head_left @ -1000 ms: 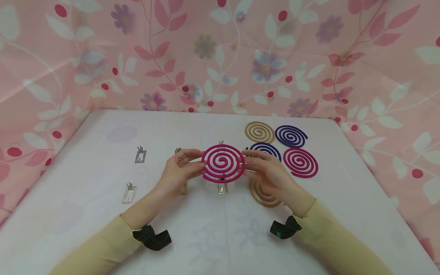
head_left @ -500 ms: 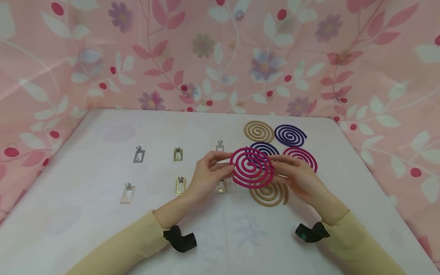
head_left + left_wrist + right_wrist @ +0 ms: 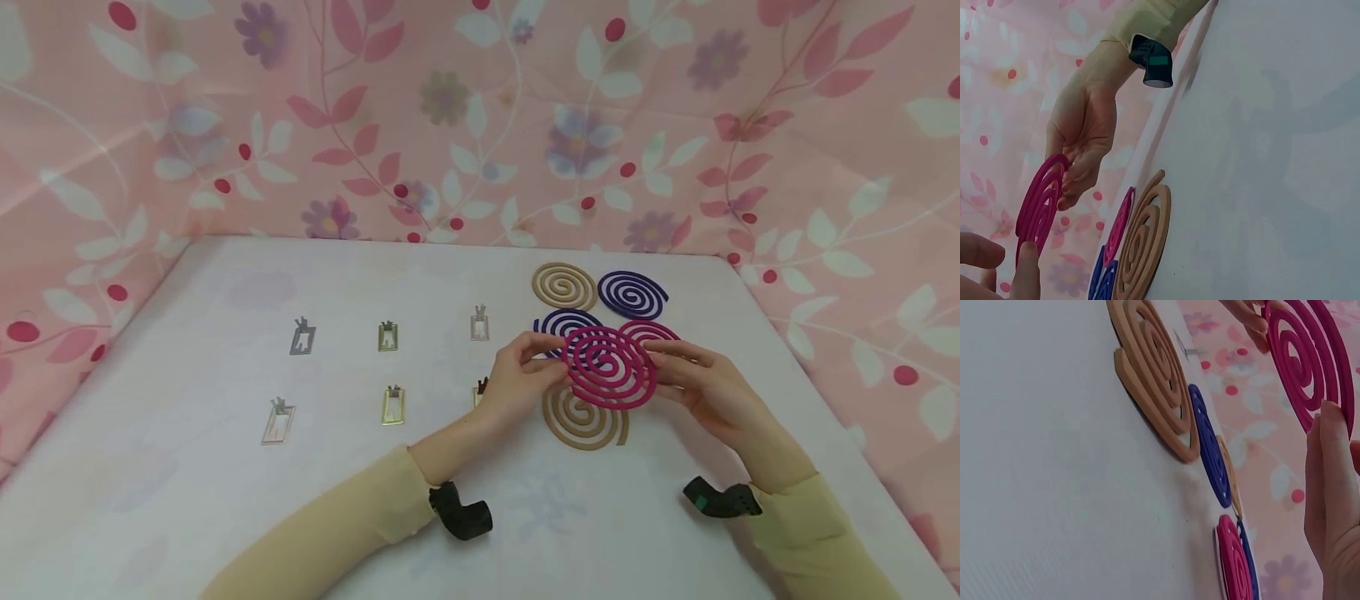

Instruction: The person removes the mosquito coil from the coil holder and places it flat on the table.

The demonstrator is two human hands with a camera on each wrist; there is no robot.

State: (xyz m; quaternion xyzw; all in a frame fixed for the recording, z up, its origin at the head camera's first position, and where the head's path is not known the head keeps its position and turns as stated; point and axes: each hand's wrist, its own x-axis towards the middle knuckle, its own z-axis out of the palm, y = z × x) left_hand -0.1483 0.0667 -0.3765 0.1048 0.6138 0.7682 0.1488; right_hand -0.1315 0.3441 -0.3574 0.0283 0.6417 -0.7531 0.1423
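A magenta mosquito coil (image 3: 609,365) is held level in the air between both hands, over the coils lying on the table. My left hand (image 3: 517,382) pinches its left rim between thumb and fingers. On the opposite rim, my right hand (image 3: 708,390) grips with thumb below and fingers above. Underneath, a tan coil (image 3: 585,435) lies nearest me, partly covered in the head view. A purple coil (image 3: 553,321) and another magenta coil (image 3: 654,327) show behind the held one. Both wrist views show the held coil raised well off the tabletop.
Farther back lie a tan coil (image 3: 564,287) and a purple coil (image 3: 633,295), side by side. Several small metal coil stands, such as a silver one (image 3: 303,340) and a gold one (image 3: 393,407), stand in two rows at left. A floral curtain (image 3: 442,125) hangs behind the table.
Both hands have carried the magenta coil rightward, from over the metal stands to over the group of coils. The left stands are uncovered; my left forearm now hides part of a near one.
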